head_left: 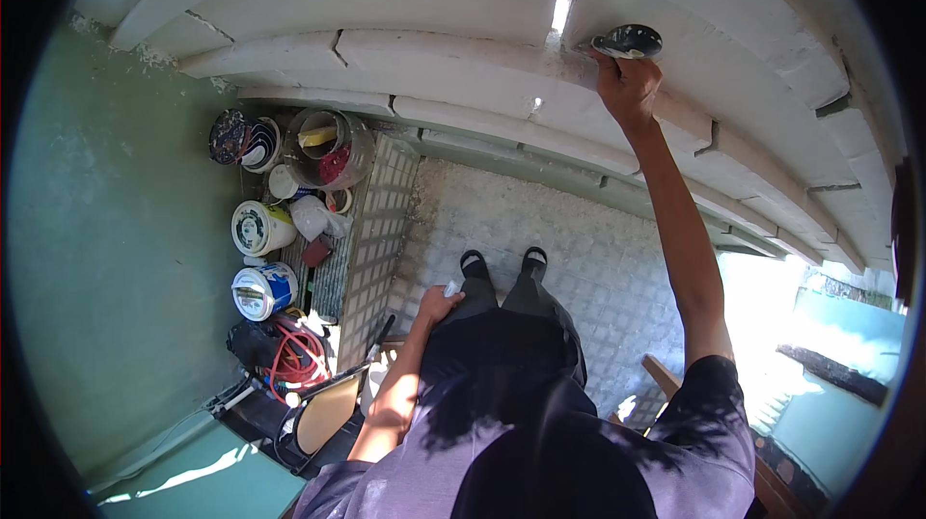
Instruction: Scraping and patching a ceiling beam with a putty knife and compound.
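Observation:
My right hand (632,90) is raised at arm's length to the pale slatted wall, its fingers closed on a black oval dish (629,40) spattered with white. The dish is beside a bright narrow gap (564,3) in the wall. Whether it touches the surface I cannot tell. Low at my left side, my left hand (439,304) is closed around a small white object (451,288). Only its tip shows above the fingers, so its kind stays hidden.
On the left, a wooden bench (333,273) bears several paint buckets (262,228), a large clear tub (357,157) and a coiled red hose (301,355). A folding chair (328,415) stands lower left. Pale ledges (453,46) jut across the wall above the tiled floor (598,239).

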